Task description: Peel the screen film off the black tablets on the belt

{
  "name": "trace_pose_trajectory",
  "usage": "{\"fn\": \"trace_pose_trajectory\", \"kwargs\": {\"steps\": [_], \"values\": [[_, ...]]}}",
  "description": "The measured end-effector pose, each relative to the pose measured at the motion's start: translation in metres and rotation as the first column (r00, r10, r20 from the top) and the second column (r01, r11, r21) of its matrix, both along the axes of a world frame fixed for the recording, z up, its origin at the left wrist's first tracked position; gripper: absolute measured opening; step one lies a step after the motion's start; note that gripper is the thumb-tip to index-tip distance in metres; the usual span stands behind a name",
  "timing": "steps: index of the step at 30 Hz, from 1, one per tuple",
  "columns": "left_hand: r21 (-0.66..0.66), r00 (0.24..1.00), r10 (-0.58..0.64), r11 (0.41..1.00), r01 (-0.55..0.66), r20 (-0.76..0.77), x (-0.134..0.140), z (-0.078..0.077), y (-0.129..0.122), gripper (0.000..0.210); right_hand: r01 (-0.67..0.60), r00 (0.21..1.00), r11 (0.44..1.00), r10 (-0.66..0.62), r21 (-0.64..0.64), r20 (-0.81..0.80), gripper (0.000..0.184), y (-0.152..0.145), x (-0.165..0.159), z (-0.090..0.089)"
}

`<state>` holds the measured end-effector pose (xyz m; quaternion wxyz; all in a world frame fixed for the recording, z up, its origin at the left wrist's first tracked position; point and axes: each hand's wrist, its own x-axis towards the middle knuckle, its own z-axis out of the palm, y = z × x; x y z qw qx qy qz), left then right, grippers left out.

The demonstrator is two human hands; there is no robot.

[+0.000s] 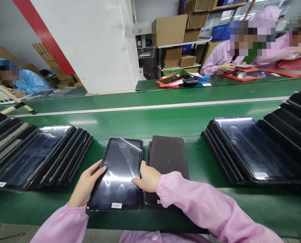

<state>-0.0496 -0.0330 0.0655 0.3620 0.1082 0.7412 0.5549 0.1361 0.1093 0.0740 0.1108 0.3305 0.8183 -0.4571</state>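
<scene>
A black tablet [117,168] with a glossy, film-like screen and a small white label near its lower edge lies in front of me on the green bench. My left hand [86,184] grips its left edge, thumb on the screen. On the opposite edge, my right hand [147,177] has its thumb over the screen and its fingers around the side. Just right of it, a dark flat panel [167,155] lies on top of another tablet, whose label peeks out below. My right forearm covers part of that pair.
Overlapping rows of tablets lean at the left [61,158] and right [241,148]. Behind runs a green conveyor belt [150,121] with a pale rail [150,107]. Across it, co-workers in pink [216,57] and blue [35,81] sit near a white pillar [97,44].
</scene>
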Motion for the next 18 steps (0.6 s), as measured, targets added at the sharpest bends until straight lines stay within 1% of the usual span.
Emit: {"fn": "trace_pose_trajectory", "kwargs": {"steps": [2,4,6,7,8,10,12,13,15,16,18], "values": [[0.054,0.999,-0.003,0.999,0.001,0.034,0.000,0.003,-0.002,0.058,0.016,1.000,1.000,-0.017,-0.021,-0.022,0.053,0.001,0.002,-0.004],[0.088,0.999,0.024,0.996,-0.028,0.039,0.000,0.004,-0.003,0.072,0.032,0.998,0.998,-0.035,-0.061,-0.056,0.050,0.003,0.005,-0.010],[0.073,0.997,0.058,0.995,-0.062,0.059,0.000,0.002,-0.002,0.084,0.044,0.993,0.993,-0.056,-0.105,-0.107,0.047,0.005,0.009,-0.017],[0.060,0.993,0.058,0.996,-0.064,0.100,0.000,0.001,-0.002,0.084,0.051,0.988,0.991,-0.068,-0.122,-0.135,0.044,0.005,0.010,-0.019],[0.048,0.986,0.048,0.997,-0.056,0.159,0.000,0.000,-0.001,0.080,0.060,0.983,0.989,-0.081,-0.133,-0.162,0.041,0.005,0.011,-0.021],[0.038,0.962,0.058,0.997,-0.070,0.266,-0.001,0.000,-0.001,0.058,0.077,0.972,0.988,-0.104,-0.134,-0.209,0.035,0.002,0.013,-0.022],[0.019,0.935,0.091,0.994,-0.104,0.344,-0.001,0.004,-0.002,0.038,0.084,0.962,0.990,-0.111,-0.115,-0.249,0.034,-0.001,0.015,-0.019],[-0.001,0.925,0.106,0.993,-0.114,0.366,0.000,0.007,-0.003,0.032,0.084,0.957,0.992,-0.108,-0.098,-0.270,0.035,-0.003,0.017,-0.016],[-0.012,0.920,0.091,0.996,-0.093,0.382,0.004,0.013,-0.002,0.029,0.080,0.945,0.996,-0.091,-0.047,-0.315,0.039,-0.004,0.022,-0.007],[0.004,0.924,0.073,0.997,-0.080,0.376,0.007,0.016,-0.002,0.029,0.079,0.938,0.997,-0.079,-0.015,-0.339,0.042,-0.002,0.026,-0.003],[0.067,0.937,0.064,0.993,-0.092,0.344,0.015,0.019,0.002,0.027,0.094,0.923,0.994,-0.063,0.064,-0.380,0.045,0.008,0.035,0.006]]}}
